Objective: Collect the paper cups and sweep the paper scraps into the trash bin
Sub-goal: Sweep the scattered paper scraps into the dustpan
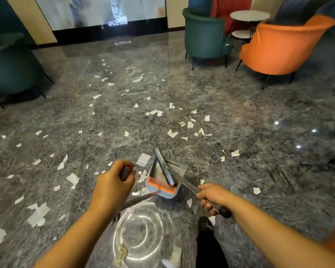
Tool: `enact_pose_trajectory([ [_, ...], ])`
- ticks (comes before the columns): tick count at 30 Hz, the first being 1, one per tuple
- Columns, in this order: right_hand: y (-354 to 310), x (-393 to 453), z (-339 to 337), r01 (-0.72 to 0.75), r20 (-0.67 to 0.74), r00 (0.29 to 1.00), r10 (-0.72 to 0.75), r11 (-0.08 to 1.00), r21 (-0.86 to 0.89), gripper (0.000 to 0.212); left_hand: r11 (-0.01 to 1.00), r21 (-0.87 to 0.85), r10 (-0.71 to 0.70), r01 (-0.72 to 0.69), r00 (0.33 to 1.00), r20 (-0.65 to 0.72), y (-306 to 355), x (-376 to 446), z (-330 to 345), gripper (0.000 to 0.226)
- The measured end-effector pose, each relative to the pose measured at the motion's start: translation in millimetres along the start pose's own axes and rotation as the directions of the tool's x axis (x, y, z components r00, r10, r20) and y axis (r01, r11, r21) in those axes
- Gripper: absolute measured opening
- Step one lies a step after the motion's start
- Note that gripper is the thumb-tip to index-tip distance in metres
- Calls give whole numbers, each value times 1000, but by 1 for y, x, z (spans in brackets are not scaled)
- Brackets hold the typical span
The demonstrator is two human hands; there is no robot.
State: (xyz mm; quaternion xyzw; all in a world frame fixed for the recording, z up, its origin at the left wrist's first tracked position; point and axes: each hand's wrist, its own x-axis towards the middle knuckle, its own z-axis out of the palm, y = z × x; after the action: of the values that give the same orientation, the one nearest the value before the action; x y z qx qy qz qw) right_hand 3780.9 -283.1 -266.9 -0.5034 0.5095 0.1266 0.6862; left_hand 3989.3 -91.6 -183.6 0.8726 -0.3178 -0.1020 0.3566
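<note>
White paper scraps (190,124) lie scattered over the glossy grey marble floor (259,122), with larger pieces near my feet at the left (38,213). A grey-blue dustpan (159,178) with orange comb teeth stands on the floor in front of me, and a grey broom head (163,165) lies across it. My left hand (114,182) grips a dark handle grip whose metal pole runs down towards the dustpan. My right hand (213,197) grips a second metal pole with a black end grip, also leading to the dustpan. No paper cup or trash bin is in view.
A teal armchair (205,33) and an orange armchair (282,45) stand at the back right beside a round white side table (249,16). Another teal chair (12,66) is at the left. My black shoe (206,226) is below my right hand.
</note>
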Motion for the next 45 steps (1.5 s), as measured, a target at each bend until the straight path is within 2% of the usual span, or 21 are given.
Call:
enact_pose_trajectory([
  [6,-94,68,-66,1,20,1000,0,998,-70,37,999,21,-45,46,999,-27,37,105,51,30],
  [11,-153,108,-99,31,19,999,-29,995,-99,40,997,49,-56,54,997,45,56,174,76,13],
  [15,-173,129,-108,-3,-18,1000,3,1000,-27,37,997,80,3,-11,995,102,62,209,88,13],
  [20,-164,133,-118,-13,-69,997,22,991,133,44,986,97,111,-139,962,249,58,245,100,16],
  [23,-144,125,-122,-21,-142,988,54,975,219,49,957,98,219,-272,903,370,53,260,109,20],
  [27,-102,108,-118,-5,-249,964,97,939,344,50,898,51,356,-437,788,502,56,272,127,15],
  [31,-65,91,-126,28,-307,941,141,873,488,24,826,18,460,-564,691,557,77,274,156,15],
  [34,-40,82,-143,64,-399,895,201,826,560,28,777,-18,515,-629,619,593,104,269,184,12],
  [36,-21,76,-160,64,-413,879,237,801,595,29,741,-46,545,-670,560,625,124,264,208,13],
  [38,-1,71,-184,66,-424,869,255,789,610,20,699,-74,569,-711,491,659,143,259,234,13],
  [41,27,68,-224,62,-479,839,257,830,554,14,648,-106,577,-754,395,715,173,251,278,14],
  [45,64,67,-283,3,-473,824,312,833,553,12,607,-115,548,-786,309,778,217,236,341,16],
])
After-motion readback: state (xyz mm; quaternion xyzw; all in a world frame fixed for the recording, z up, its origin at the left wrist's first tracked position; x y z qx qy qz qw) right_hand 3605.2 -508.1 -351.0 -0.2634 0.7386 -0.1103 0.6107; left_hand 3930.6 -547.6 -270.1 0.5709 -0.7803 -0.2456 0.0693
